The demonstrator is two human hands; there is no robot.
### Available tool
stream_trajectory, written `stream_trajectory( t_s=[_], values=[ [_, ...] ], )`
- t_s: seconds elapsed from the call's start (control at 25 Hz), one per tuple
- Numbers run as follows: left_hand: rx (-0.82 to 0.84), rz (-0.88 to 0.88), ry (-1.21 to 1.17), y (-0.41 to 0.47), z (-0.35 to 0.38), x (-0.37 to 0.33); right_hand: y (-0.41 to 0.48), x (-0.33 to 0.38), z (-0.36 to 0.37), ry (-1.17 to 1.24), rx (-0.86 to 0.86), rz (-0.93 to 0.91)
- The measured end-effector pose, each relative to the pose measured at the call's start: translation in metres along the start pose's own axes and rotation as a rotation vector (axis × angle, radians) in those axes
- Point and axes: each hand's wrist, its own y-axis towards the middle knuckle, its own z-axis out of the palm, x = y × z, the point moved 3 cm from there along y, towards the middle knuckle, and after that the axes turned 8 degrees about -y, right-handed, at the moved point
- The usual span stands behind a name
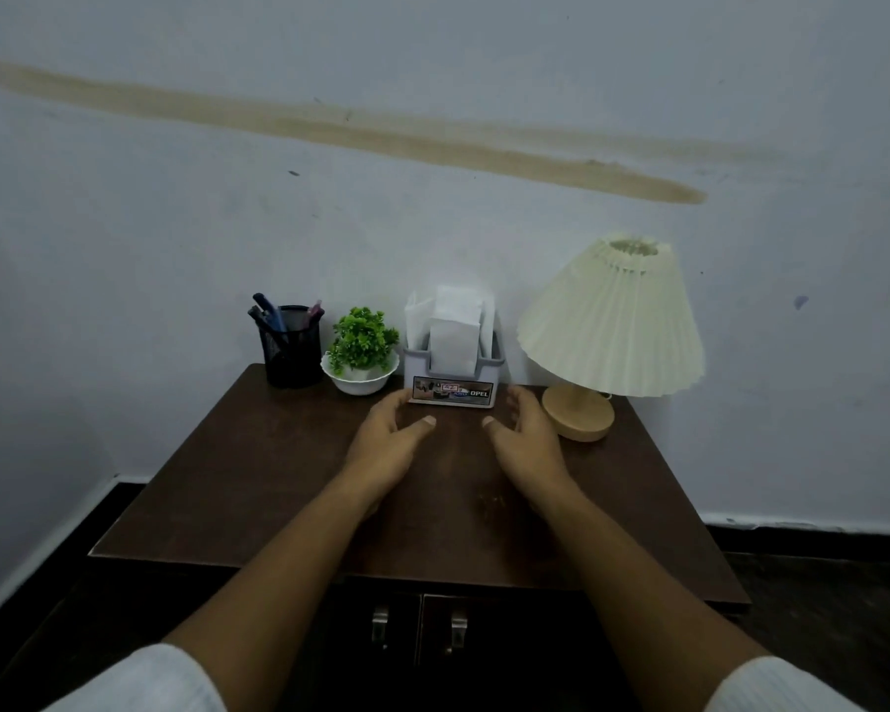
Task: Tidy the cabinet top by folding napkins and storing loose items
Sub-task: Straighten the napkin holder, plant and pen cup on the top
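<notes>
A grey napkin holder [452, 377] with a printed label stands at the back of the dark wooden cabinet top [258, 470]. Folded white napkins [453, 326] stand upright inside it. My left hand [389, 439] hovers open just in front of the holder's left corner, fingertips close to or touching its base. My right hand [525, 434] is open in front of the holder's right corner, a small gap apart from it. Neither hand holds anything.
A black mesh pen cup [290, 352] with several pens stands at the back left. Beside it is a small green plant in a white bowl [361, 362]. A cream pleated lamp [612, 326] on a wooden base stands at the right. Two cabinet door handles [417, 626] show below.
</notes>
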Motion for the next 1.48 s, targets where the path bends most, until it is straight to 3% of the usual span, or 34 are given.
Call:
stream_trajectory(
  t_s=[0.16,0.32,0.88,0.96,1.04,1.2,1.28,1.48],
  values=[
    [-0.041,0.024,0.054,0.023,0.001,0.005,0.015,-0.003,0.004,-0.085,0.039,-0.051],
    [0.02,0.071,-0.046,0.042,0.004,0.008,0.018,-0.001,0.007,-0.207,0.074,-0.118],
    [0.117,0.091,0.032,0.056,0.01,0.018,0.025,-0.013,0.014,-0.205,-0.046,-0.146],
    [0.057,0.103,0.034,0.048,0.006,0.013,0.022,-0.013,0.011,-0.219,-0.151,-0.113],
    [-0.116,0.157,0.111,0.04,-0.009,0.01,0.014,-0.008,0.016,-0.263,-0.216,-0.126],
    [-0.422,0.23,0.224,0.031,-0.051,0.014,0.001,0.02,0.061,-0.207,-0.02,-0.27],
    [-0.491,0.227,0.212,0.034,-0.066,0.015,-0.001,0.035,0.086,-0.244,0.097,-0.335],
    [-0.296,0.167,0.138,0.048,-0.075,0.019,0.006,0.049,0.116,-0.382,0.229,-0.421]
  ],
)
